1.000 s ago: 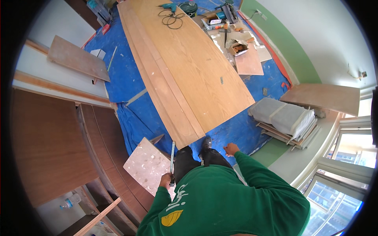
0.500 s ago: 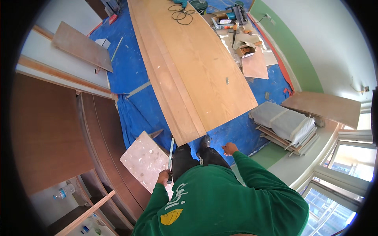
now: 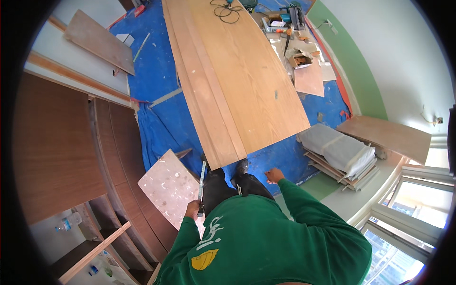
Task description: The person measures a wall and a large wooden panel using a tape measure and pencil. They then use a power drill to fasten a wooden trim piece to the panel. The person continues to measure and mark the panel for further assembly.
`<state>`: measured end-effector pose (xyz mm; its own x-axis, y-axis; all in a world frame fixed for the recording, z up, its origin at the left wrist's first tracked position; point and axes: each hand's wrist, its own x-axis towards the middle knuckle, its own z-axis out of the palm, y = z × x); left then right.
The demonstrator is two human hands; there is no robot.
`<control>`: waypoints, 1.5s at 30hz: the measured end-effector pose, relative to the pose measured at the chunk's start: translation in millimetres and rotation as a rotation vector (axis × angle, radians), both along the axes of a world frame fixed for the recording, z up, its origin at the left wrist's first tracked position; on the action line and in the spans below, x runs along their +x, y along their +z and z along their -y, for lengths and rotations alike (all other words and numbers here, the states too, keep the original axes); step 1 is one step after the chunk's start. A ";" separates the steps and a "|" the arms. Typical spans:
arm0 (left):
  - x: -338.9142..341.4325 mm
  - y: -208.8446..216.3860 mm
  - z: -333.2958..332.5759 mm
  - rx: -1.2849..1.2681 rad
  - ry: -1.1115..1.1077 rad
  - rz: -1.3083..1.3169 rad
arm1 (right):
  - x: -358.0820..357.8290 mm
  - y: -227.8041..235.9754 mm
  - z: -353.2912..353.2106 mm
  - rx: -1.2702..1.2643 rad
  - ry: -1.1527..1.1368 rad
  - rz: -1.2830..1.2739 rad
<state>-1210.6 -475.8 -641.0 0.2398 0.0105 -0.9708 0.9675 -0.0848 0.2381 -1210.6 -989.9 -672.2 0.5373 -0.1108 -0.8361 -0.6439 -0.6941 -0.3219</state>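
My left hand (image 3: 193,209) is wrapped round a tape measure (image 3: 202,184), whose pale blade sticks out away from me toward the near end of a long wooden panel (image 3: 256,99). The dark case is mostly covered by the fingers. Off to the right, my right hand (image 3: 274,175) hangs above the blue sheet with its fingers curled in. Whatever it may hold is too small or hidden to tell. Narrower wooden strips (image 3: 202,80) lie lengthwise along the panel's left side. Beside my left hand stands a pinkish, paint-spotted board (image 3: 166,185).
Blue sheeting (image 3: 161,128) covers the floor. On the right are wrapped stacked boards (image 3: 337,147) and a leaning panel (image 3: 387,135). Tools and an open box (image 3: 301,60) lie beyond the panel. A brown cabinet (image 3: 57,147) lines the left. A power tool cord (image 3: 227,12) crosses the panel's far end.
The whole view has shifted slightly. Both hands appear a little farther left and higher in the picture, and my left hand keeps its hold on the tape measure.
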 end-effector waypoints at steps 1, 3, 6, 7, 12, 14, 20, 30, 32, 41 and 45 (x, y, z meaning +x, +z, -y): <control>-5.0 -7.9 -4.1 0.002 -0.026 0.015 | -0.7 -2.4 0.4 0.001 0.033 0.019; -18.4 -35.7 -18.5 0.015 -0.060 0.029 | 2.7 -8.1 3.6 -0.028 0.118 0.088; -40.0 -78.4 -76.1 -0.042 -0.793 0.497 | 3.2 -24.3 3.6 0.151 0.012 -0.047; -37.5 -77.6 -70.6 0.064 -1.009 0.599 | 0.9 -34.5 10.9 0.247 -0.141 -0.106; 1.3 3.5 -12.7 0.083 -0.099 0.072 | -6.4 -14.0 -12.7 0.157 -0.306 -0.049; 5.8 15.9 -15.9 0.079 -0.114 0.061 | -8.8 -14.5 -11.2 0.135 -0.275 -0.057; 0.3 15.7 -30.8 0.123 -0.122 0.144 | -15.8 -2.1 -3.4 0.125 -0.216 -0.079; -14.6 7.3 -32.0 0.099 -0.033 0.115 | 8.4 -8.1 -6.1 0.139 -0.133 -0.035; -18.9 2.3 -28.7 0.091 -0.041 0.092 | 18.0 -5.9 -9.9 0.151 -0.115 -0.034; -23.2 10.4 -25.1 0.100 -0.048 0.109 | 40.2 11.1 -36.3 0.131 -0.142 -0.039; -19.2 9.9 -32.3 0.026 0.061 0.101 | 36.5 8.2 -37.9 0.114 -0.163 0.009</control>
<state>-1229.8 -443.5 -631.1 0.3341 0.0526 -0.9411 0.9424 -0.0335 0.3327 -1174.2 -952.0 -664.1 0.5273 -0.1021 -0.8435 -0.7418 -0.5395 -0.3984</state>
